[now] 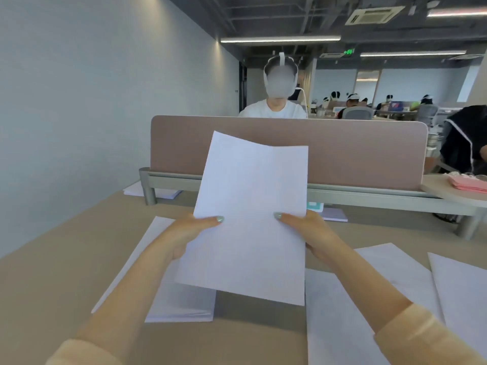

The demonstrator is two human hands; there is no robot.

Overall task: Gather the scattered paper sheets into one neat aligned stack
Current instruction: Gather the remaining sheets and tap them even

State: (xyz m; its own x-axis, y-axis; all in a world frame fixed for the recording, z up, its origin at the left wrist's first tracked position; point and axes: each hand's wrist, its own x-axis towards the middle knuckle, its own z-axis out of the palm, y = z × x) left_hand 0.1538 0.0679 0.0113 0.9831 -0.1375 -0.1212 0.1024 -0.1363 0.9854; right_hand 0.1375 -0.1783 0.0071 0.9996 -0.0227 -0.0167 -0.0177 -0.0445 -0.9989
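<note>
A white paper sheet [250,217] is held up in the air above the desk, its top edge slightly bent. My left hand [189,233] pinches its left edge, thumb on the front. My right hand [305,230] pinches its right edge the same way. Under the sheet and my left forearm lies a stack of white paper [181,304] on the beige desk [52,285]. More loose sheets [342,312] lie spread out at the right, overlapping one another and reaching the frame's right edge [463,291].
A pinkish desk divider [355,151] on a grey rail stands across the back of the desk. Small paper piles sit under the rail at the back left [137,189] and centre right [334,214]. A person sits behind the divider. Pink items [469,181] lie on the neighbouring table.
</note>
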